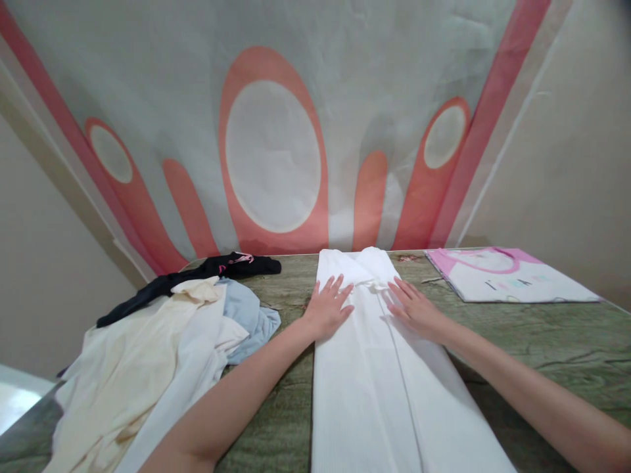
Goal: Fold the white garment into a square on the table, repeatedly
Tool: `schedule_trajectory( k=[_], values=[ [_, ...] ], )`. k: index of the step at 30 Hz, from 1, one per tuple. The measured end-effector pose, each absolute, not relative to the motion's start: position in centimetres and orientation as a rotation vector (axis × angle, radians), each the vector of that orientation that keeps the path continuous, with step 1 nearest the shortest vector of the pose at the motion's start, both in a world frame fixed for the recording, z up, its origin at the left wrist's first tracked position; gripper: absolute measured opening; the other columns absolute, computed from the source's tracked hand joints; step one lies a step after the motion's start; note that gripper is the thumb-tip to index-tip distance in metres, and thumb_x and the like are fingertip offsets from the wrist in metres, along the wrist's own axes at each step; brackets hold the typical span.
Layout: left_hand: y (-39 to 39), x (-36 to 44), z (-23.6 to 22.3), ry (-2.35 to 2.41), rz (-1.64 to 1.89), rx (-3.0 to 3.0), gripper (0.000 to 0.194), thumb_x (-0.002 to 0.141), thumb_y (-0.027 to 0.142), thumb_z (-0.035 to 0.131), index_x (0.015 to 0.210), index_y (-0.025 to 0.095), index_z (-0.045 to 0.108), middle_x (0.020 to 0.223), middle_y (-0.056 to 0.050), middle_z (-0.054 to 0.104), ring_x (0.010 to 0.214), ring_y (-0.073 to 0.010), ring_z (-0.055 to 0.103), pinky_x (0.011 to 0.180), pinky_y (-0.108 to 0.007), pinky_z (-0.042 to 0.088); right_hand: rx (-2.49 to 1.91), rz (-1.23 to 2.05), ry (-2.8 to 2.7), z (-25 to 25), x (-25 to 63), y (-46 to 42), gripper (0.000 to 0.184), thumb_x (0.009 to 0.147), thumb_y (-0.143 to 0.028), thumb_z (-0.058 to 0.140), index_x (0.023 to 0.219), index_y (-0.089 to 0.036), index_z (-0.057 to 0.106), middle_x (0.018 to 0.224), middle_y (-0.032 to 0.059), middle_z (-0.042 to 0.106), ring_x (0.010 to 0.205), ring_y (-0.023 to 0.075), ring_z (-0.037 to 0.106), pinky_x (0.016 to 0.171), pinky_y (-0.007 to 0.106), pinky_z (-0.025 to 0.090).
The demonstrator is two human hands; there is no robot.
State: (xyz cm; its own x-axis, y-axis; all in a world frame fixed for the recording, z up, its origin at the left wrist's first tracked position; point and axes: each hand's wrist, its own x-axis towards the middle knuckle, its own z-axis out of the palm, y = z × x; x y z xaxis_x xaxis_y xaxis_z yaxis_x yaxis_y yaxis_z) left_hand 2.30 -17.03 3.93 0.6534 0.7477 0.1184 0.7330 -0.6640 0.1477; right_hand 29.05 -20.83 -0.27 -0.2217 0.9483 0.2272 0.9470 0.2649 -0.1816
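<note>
White ribbed-fabric garment (pixel 359 401), folded long and narrow, lies mid-table on grey-brown wood-grain tabletop (pixel 276 427). Our left hand (pixel 327 311) and our right hand (pixel 418 313) lie palm-down on its far part, fingers spread, grasping nothing. At our left, rumpled heap of cream, white, pale-blue and black clothes (pixel 142 355); at our right, folded pink-and-white printed shirt (pixel 522 279). Beyond, grey wall covering with coral ovals (pixel 276 154).

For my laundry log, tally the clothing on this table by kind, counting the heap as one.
Mixed clothes heap: 1 (pieces inside overlap too much to count)
White garment: 1
Folded pink-and-white shirt: 1
Total: 3
</note>
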Motion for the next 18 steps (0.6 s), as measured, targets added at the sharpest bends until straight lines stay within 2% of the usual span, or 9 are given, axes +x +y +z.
schedule_trajectory(
  k=[3, 6, 11, 18],
  values=[
    [-15.5, 2.9, 3.0, 1.287, 0.160, 2.756, 0.058, 0.091, 0.056, 0.020, 0.141, 0.027, 0.019, 0.150, -0.005, 0.008, 0.136, -0.0282, 0.006, 0.106, -0.054, 0.007, -1.813, -0.020, -2.280, -1.0, 28.3, -19.4, 0.064, 0.089, -0.054, 0.026, 0.140, -0.016, 0.026, 0.149, 0.0111, 0.016, 0.135, 0.0298, 0.016, 0.106, 0.049, 0.022],
    [-14.7, 3.0, 2.4, 1.266, 0.099, 2.754, 0.061, 0.089, 0.060, 0.015, 0.142, 0.028, 0.017, 0.150, -0.004, 0.011, 0.136, -0.0275, 0.008, 0.106, -0.053, 0.008, -1.861, 0.029, -2.336, -1.0, 27.9, -18.8, 0.066, 0.087, -0.059, 0.021, 0.142, -0.022, 0.023, 0.149, 0.0066, 0.018, 0.135, 0.0280, 0.017, 0.106, 0.049, 0.020],
    [-13.7, 3.3, 1.8, 1.296, 0.105, 2.767, 0.064, 0.088, 0.062, 0.012, 0.142, 0.028, 0.016, 0.149, -0.003, 0.012, 0.136, -0.0269, 0.009, 0.106, -0.051, 0.008, -1.873, 0.064, -2.390, -0.7, 28.3, -17.6, 0.067, 0.087, -0.060, 0.016, 0.143, -0.023, 0.019, 0.149, 0.0047, 0.017, 0.135, 0.0256, 0.017, 0.107, 0.048, 0.019],
    [-12.0, 4.2, 1.4, 1.332, 0.132, 2.746, 0.065, 0.087, 0.063, 0.014, 0.141, 0.028, 0.018, 0.149, -0.003, 0.014, 0.135, -0.0276, 0.011, 0.106, -0.051, 0.009, -1.829, -0.010, -2.378, -0.3, 28.7, -16.2, 0.060, 0.089, -0.054, 0.023, 0.138, -0.022, 0.031, 0.146, 0.0068, 0.027, 0.133, 0.0261, 0.023, 0.106, 0.049, 0.020]
  ],
)
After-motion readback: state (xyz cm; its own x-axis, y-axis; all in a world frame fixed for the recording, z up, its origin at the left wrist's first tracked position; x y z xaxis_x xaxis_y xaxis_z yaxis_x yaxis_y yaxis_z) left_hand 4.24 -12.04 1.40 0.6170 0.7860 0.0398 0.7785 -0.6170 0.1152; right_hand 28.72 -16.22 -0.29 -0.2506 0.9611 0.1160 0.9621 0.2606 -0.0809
